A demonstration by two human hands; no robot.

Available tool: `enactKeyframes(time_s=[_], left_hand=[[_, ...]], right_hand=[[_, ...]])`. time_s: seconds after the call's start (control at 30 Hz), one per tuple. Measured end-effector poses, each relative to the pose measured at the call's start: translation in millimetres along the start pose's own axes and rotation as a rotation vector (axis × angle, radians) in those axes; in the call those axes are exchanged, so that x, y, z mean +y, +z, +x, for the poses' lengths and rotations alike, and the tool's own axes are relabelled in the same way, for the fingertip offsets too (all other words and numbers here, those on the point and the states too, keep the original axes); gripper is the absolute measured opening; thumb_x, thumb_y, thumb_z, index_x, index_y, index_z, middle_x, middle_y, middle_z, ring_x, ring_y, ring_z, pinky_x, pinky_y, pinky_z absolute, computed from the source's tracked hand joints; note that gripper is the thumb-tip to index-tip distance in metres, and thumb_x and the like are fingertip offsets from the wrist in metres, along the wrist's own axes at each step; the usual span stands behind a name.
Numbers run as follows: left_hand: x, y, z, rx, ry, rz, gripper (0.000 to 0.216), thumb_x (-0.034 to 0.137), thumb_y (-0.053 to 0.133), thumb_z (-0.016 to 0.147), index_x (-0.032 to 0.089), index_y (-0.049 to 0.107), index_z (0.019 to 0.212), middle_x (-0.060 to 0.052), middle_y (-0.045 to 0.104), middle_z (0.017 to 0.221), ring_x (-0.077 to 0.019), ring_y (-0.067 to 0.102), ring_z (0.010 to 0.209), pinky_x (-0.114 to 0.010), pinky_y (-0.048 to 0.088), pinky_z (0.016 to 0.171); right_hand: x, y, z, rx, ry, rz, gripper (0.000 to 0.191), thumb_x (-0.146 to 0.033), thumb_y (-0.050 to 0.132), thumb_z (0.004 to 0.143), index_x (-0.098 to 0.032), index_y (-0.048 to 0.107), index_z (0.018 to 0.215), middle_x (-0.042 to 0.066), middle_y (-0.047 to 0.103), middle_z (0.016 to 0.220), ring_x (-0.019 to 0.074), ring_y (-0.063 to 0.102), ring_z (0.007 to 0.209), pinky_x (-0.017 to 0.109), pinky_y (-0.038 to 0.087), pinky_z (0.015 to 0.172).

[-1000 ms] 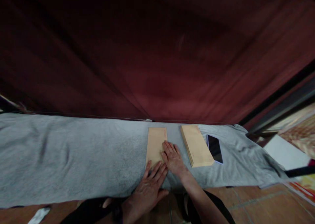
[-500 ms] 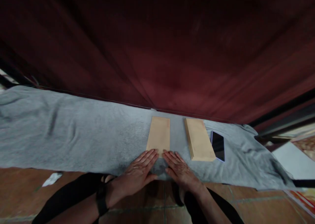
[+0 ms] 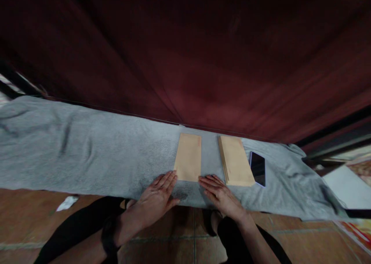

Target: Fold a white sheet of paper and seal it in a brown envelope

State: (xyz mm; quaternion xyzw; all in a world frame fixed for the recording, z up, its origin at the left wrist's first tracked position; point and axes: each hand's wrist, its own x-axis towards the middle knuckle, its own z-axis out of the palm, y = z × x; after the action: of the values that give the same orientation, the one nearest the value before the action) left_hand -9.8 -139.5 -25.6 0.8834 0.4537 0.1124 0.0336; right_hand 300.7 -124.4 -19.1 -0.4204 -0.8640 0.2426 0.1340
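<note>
A single tan envelope point(image 3: 188, 157) lies flat on a grey cloth point(image 3: 87, 155). My left hand point(image 3: 155, 196) rests flat on the cloth just below the envelope's near left corner, fingers stretched out and holding nothing. My right hand point(image 3: 222, 194) lies flat below the envelope's near right corner, fingers spread, also holding nothing. Right of the single envelope sits a stack of tan envelopes point(image 3: 235, 165). A dark phone point(image 3: 257, 168) lies beside that stack.
A dark red curtain point(image 3: 185, 63) hangs behind the cloth. Brown floor tiles point(image 3: 179, 244) run along the near side, with a white scrap of paper point(image 3: 67, 203) at the left. My dark-clothed legs sit at the bottom.
Both hands slid back off the single envelope toward me and apart; they now rest on the cloth at its near corners. The view shifted slightly.
</note>
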Motion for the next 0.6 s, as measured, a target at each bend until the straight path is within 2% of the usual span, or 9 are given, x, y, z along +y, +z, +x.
enactKeyframes(time_s=[0.1, 0.17, 0.23, 0.37, 0.5, 0.6], left_hand=[[3, -9, 19, 0.005, -0.032, -0.025, 0.043, 0.043, 0.042, 0.102, 0.017, 0.062, 0.129, -0.013, 0.066, 0.133, -0.025, 0.06, 0.124, -0.041, 0.044, 0.107], [4, -11, 32, 0.0, -0.047, -0.026, 0.034, 0.035, 0.043, 0.102, 0.017, 0.064, 0.121, -0.012, 0.069, 0.125, -0.0247, 0.063, 0.116, -0.042, 0.046, 0.103], [6, -11, 41, -0.019, -0.058, 0.001, 0.029, 0.032, 0.046, 0.1, 0.017, 0.064, 0.118, -0.012, 0.069, 0.122, -0.0256, 0.062, 0.114, -0.042, 0.046, 0.1], [12, -6, 50, -0.035, -0.048, 0.019, 0.024, 0.031, 0.051, 0.099, 0.018, 0.062, 0.115, -0.009, 0.067, 0.119, -0.025, 0.06, 0.112, -0.04, 0.046, 0.097], [18, -3, 55, -0.01, -0.046, -0.012, 0.027, 0.034, 0.054, 0.098, 0.017, 0.06, 0.118, -0.01, 0.066, 0.116, -0.0254, 0.06, 0.109, -0.039, 0.048, 0.093], [21, -3, 59, 0.033, -0.061, -0.006, 0.022, 0.026, 0.053, 0.097, 0.016, 0.06, 0.116, -0.01, 0.067, 0.113, -0.0255, 0.062, 0.106, -0.038, 0.05, 0.089]], right_hand=[[0, 14, 11, 0.217, 0.102, 0.078, 0.037, -0.024, 0.048, 0.1, -0.026, 0.064, 0.133, 0.007, 0.066, 0.133, 0.0232, 0.059, 0.125, 0.046, 0.046, 0.11], [-3, 24, 21, 0.375, 0.201, 0.111, 0.034, -0.024, 0.048, 0.098, -0.024, 0.069, 0.124, 0.01, 0.069, 0.123, 0.0238, 0.063, 0.116, 0.044, 0.051, 0.103], [-7, 33, 31, 0.462, 0.265, 0.142, 0.031, -0.023, 0.048, 0.094, -0.022, 0.072, 0.115, 0.011, 0.069, 0.114, 0.0242, 0.065, 0.108, 0.043, 0.053, 0.099], [-9, 37, 42, 0.531, 0.365, 0.324, 0.026, -0.03, 0.054, 0.087, -0.022, 0.073, 0.103, 0.009, 0.069, 0.105, 0.0237, 0.066, 0.097, 0.04, 0.056, 0.089], [-10, 24, 46, 0.484, 0.513, 0.769, 0.029, -0.046, 0.064, 0.081, -0.023, 0.074, 0.095, 0.005, 0.072, 0.09, 0.0219, 0.067, 0.085, 0.033, 0.056, 0.072], [-20, 12, 50, 0.461, 0.538, 1.103, 0.035, -0.052, 0.071, 0.078, -0.022, 0.073, 0.097, 0.004, 0.074, 0.092, 0.0208, 0.068, 0.084, 0.031, 0.054, 0.072]])
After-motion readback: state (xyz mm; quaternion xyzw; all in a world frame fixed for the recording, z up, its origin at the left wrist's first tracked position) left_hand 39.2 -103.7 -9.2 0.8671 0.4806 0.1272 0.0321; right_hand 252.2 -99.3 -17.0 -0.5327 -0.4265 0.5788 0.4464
